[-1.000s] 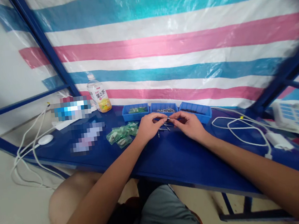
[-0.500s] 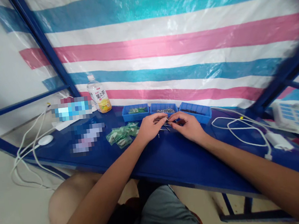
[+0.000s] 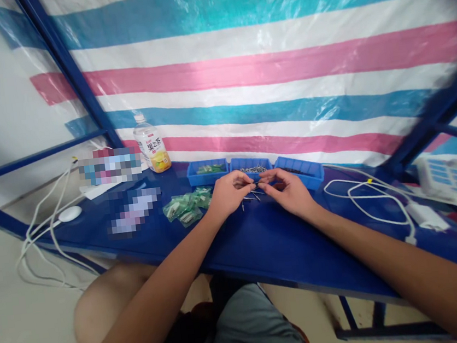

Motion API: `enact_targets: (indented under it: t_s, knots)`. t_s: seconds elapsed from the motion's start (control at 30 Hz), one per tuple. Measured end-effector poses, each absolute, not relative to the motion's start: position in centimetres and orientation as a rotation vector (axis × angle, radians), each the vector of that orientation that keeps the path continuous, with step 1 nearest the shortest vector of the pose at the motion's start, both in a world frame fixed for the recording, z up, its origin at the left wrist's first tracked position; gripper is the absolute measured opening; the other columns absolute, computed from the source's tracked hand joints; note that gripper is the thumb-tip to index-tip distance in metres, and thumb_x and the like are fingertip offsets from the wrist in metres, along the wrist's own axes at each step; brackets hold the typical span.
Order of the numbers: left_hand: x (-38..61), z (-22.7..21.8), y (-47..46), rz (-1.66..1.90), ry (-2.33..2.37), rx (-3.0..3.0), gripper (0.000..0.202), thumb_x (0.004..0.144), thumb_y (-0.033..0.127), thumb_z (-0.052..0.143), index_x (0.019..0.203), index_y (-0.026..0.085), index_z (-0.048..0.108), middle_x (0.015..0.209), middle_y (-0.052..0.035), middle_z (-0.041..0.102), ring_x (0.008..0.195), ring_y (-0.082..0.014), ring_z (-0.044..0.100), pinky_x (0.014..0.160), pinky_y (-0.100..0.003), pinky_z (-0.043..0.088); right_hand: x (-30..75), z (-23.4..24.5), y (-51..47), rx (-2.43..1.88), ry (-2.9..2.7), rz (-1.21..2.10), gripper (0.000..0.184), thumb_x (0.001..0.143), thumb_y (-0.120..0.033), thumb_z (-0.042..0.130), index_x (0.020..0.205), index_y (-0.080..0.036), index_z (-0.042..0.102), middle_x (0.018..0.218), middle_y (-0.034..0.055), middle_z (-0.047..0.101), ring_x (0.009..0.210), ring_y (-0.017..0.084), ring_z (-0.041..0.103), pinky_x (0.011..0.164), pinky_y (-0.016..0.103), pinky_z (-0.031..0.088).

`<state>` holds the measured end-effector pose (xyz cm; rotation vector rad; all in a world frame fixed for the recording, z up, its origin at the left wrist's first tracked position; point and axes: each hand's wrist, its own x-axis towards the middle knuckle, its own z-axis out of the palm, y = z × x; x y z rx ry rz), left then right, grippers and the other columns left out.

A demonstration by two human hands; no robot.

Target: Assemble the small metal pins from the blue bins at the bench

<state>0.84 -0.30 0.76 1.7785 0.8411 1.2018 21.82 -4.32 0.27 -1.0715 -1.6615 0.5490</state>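
My left hand (image 3: pixel 233 192) and my right hand (image 3: pixel 283 188) meet fingertip to fingertip over the blue table (image 3: pixel 270 249). Both are closed in a pinch on a small dark piece (image 3: pixel 256 184), mostly covered by the fingers and too small to name. Just below the fingertips, several thin metal pins (image 3: pixel 251 196) lie on the table. Behind my hands stand three blue bins: the left bin (image 3: pixel 207 168) holds green packets, the middle bin (image 3: pixel 250 167) silvery metal parts, the right bin (image 3: pixel 299 170) dark parts. Small green-and-clear bags (image 3: pixel 188 206) lie left of my left hand.
A drink bottle (image 3: pixel 152 147) stands at the back left. A white round device (image 3: pixel 70 214) and cables lie at the left end. To the right are a coiled white cable (image 3: pixel 364 200), a white adapter (image 3: pixel 426 216) and a white box (image 3: pixel 452 181). A striped sheet (image 3: pixel 242 71) hangs behind.
Both hands have hardly moved and keep the same pinch. The fingertips have shifted slightly, and a little more of the metal pins beneath them shows.
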Motion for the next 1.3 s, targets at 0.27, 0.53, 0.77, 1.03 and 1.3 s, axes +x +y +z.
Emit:
enact_targets:
  t_s: [0.27,0.53,0.77,1.03,1.3]
  knots:
    - [0.89,0.83,-0.19,1.218,0.769,1.773,0.024,0.082,0.024,0.086,0.099,0.016,0.073,0.100,-0.0097,0.081,0.096,-0.0219,0.078,0.094,-0.039,0.062,22.22,-0.44,-3.77,-1.080,-1.693,0.637,0.028,0.093,-0.042,0.075,0.114,-0.024,0.075,0.101,0.0072,0.079,0.088,0.023,0.074,0.074,0.037,0.058]
    - [1.00,1.29,-0.55,1.199,0.758,1.695,0.051,0.086,0.026,0.083,0.133,0.017,0.064,0.121,-0.0142,0.077,0.100,-0.0220,0.079,0.089,-0.034,0.063,21.66,0.20,-4.37,-1.032,-1.781,0.615,0.043,0.090,-0.027,0.067,0.134,-0.025,0.068,0.090,0.0007,0.070,0.080,0.019,0.068,0.070,0.032,0.056]
    - [0.77,1.26,-0.91,0.981,0.769,1.865,0.038,0.104,0.037,0.060,0.134,0.016,0.072,0.095,-0.0096,0.083,0.077,-0.0196,0.079,0.076,-0.032,0.064,21.95,0.43,-4.53,-1.135,-1.678,0.457,0.018,0.093,-0.035,0.071,0.106,-0.023,0.073,0.093,0.0040,0.075,0.085,0.022,0.070,0.074,0.035,0.056]
    - [0.81,1.07,-0.76,1.050,0.801,1.921,0.033,0.098,0.035,0.071,0.125,0.019,0.079,0.123,-0.0100,0.081,0.111,-0.0269,0.079,0.105,-0.042,0.062,22.10,0.16,-4.19,-1.062,-1.776,0.408,0.017,0.093,-0.040,0.077,0.101,-0.025,0.075,0.098,0.0060,0.073,0.088,0.023,0.070,0.070,0.036,0.057]
    - [0.88,0.69,-0.30,1.174,0.774,1.815,0.017,0.088,0.022,0.077,0.104,0.017,0.075,0.105,-0.0100,0.082,0.102,-0.0234,0.080,0.099,-0.041,0.064,21.84,-0.04,-4.16,-1.044,-1.755,0.520,0.028,0.093,-0.045,0.077,0.113,-0.026,0.075,0.103,0.0075,0.074,0.090,0.023,0.071,0.071,0.036,0.059]
